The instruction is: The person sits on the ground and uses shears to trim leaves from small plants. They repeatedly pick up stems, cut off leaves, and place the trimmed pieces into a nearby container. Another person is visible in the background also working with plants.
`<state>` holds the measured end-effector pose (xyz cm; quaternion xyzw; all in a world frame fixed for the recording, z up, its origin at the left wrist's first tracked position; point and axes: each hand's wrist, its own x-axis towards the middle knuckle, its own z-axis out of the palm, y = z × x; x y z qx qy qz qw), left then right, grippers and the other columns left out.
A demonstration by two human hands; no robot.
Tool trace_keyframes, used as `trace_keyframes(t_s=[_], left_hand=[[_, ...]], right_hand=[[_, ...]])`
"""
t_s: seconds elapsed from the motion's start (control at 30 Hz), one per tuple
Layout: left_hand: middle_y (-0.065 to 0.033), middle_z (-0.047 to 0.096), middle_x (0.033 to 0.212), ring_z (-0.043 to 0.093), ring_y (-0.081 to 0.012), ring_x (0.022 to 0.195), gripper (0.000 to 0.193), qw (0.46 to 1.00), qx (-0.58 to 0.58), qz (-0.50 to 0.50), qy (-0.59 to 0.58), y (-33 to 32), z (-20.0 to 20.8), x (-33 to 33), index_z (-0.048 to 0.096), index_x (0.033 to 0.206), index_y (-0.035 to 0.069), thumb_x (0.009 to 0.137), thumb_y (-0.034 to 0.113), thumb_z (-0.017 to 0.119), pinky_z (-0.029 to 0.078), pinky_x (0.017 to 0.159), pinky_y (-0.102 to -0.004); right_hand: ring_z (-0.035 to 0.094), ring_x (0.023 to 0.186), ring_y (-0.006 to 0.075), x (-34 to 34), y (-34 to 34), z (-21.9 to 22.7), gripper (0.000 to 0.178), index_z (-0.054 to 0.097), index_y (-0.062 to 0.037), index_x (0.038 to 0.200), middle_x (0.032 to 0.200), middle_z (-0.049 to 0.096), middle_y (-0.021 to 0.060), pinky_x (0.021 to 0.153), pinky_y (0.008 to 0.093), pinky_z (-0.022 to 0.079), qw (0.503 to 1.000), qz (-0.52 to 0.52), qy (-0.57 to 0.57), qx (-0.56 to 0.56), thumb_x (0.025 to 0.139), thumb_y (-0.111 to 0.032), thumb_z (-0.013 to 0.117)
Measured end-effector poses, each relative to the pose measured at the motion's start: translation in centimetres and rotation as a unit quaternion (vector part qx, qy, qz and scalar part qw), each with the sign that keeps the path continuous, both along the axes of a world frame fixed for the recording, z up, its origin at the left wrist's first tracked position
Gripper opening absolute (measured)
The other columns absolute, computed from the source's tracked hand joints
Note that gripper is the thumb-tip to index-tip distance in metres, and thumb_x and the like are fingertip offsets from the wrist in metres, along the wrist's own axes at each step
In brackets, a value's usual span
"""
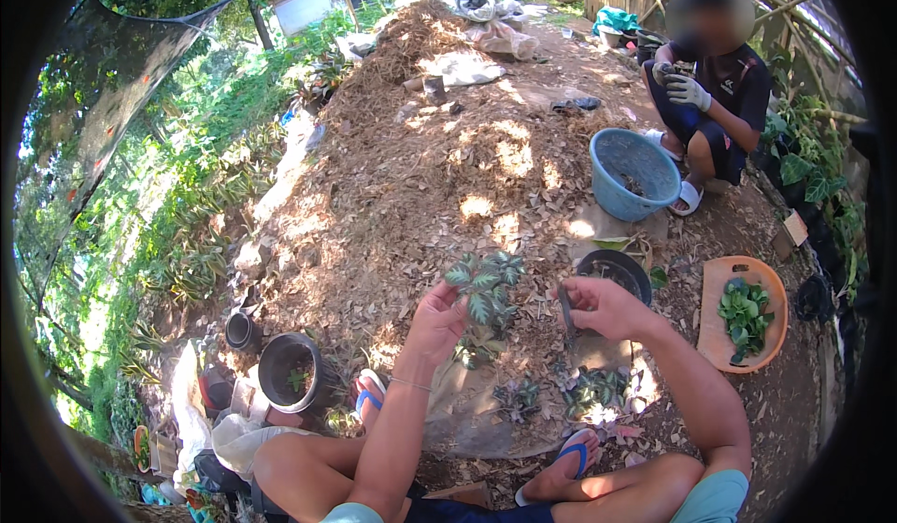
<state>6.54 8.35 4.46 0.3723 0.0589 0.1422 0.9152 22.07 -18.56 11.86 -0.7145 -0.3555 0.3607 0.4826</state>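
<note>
In front of me my left hand [439, 322] is closed on a leafy plant cutting [486, 285] with dark green, silver-patterned leaves. To its right, my right hand [603, 306] is closed around a dark, narrow tool [566, 310] that points downward; its exact kind is too small to tell. The two hands are apart, with the cutting between them. More patterned plants [598, 389] lie on a sheet [486, 420] between my feet, with a smaller dark plant [517, 399] beside them. Just beyond my right hand stands a black pot [615, 271].
A blue tub [635, 172] holds some dark material. Behind it a gloved person [715, 93] squats. On the right sits an orange basin [747, 271] with green leaves [745, 317]. A dark pot [290, 373] with a seedling stands at left. Beyond lies a mound of dry leaves [420, 46].
</note>
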Motion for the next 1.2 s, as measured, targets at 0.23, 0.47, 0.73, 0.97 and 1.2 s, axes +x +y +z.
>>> trace_keyframes(t_s=[0.23,0.47,0.73,0.97,1.2], left_hand=[[-0.0079,0.067,0.133,0.067,-0.0138,0.111,0.042,0.995,0.096,-0.023,0.035,-4.0,0.4,0.9,0.06,0.135,-0.001,0.095,-0.009,0.066,0.056,0.096,-0.0293],[-0.01,0.067,0.13,0.071,-0.0152,0.102,0.042,0.974,0.222,-0.028,0.038,-5.9,1.6,0.9,0.059,0.134,-0.002,0.094,-0.006,0.07,0.058,0.089,-0.0279],[-0.0117,0.068,0.123,0.061,-0.0092,0.081,0.031,0.983,0.104,-0.057,0.142,-4.8,-0.3,1.2,0.053,0.132,0.003,0.102,0.003,0.061,0.053,0.072,-0.0215],[-0.0116,0.067,0.124,0.054,-0.0077,0.076,0.031,0.983,0.075,0.005,0.169,-2.9,-1.6,1.5,0.052,0.137,0.004,0.106,0.003,0.051,0.046,0.065,-0.0204],[-0.0179,0.06,0.134,0.062,-0.0143,0.085,0.044,0.971,0.032,0.189,0.142,4.1,-2.5,-0.4,0.042,0.144,0.001,0.102,-0.006,0.046,0.051,0.071,-0.0247]], right_hand=[[0.056,0.077,0.0032,-2.0,2.6,0.9,0.045,0.06,-0.0045,0.137,0.088,0.064,-0.0063,0.067,0.0226,0.046,0.984,-0.1,0.102,0.109,0.097,-0.018,0.076],[0.061,0.073,0.0061,-1.5,2.5,-0.1,0.033,0.065,-0.0082,0.125,0.096,0.073,-0.001,0.067,0.0241,0.05,0.966,-0.162,0.18,0.09,0.094,-0.013,0.076],[0.065,0.077,0.01,-0.1,1.5,-0.9,0.025,0.065,-0.0141,0.12,0.094,0.065,-0.0045,0.072,0.0258,0.052,0.921,-0.235,0.29,0.108,0.096,-0.016,0.073],[0.064,0.074,0.0098,0.6,2.1,-3.0,0.025,0.067,-0.0102,0.12,0.103,0.073,-0.0007,0.067,0.0263,0.051,0.932,-0.255,0.242,0.087,0.096,-0.016,0.071],[0.061,0.067,0.0098,1.3,4.5,-9.2,0.03,0.068,-0.0032,0.118,0.088,0.07,0.003,0.057,0.027,0.048,0.954,-0.257,0.154,-0.024,0.089,-0.005,0.075]])
